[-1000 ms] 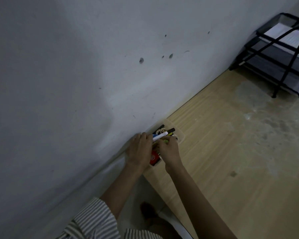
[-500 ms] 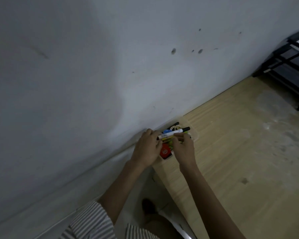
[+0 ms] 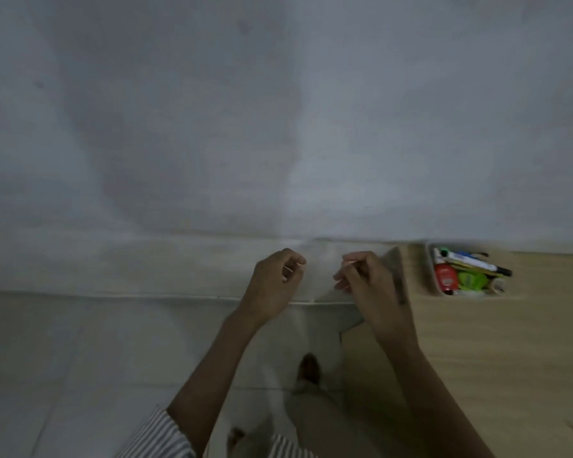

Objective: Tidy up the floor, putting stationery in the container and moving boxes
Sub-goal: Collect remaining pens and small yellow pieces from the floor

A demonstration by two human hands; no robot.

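Observation:
A small clear container (image 3: 431,276) sits on the wood-pattern floor mat against the wall at the right. It holds several stationery items: a white marker with a black cap (image 3: 480,264), a red item (image 3: 445,276), a green item (image 3: 472,280) and a tape roll (image 3: 497,285). My left hand (image 3: 275,285) and my right hand (image 3: 366,282) hover left of the container, over the pale floor. Both have loosely curled fingers and nothing in them. Motion blur softens the picture.
A plain grey wall (image 3: 278,110) fills the upper half. The wood-pattern mat (image 3: 493,358) covers the floor at the right, with its edge just under my right hand. Pale tiles (image 3: 80,358) lie at the left. My feet and striped sleeve show at the bottom.
Both hands have let go of the marker and left the container, moving left. The marker now lies in the container. The view has swung left, so the black rack is out of sight.

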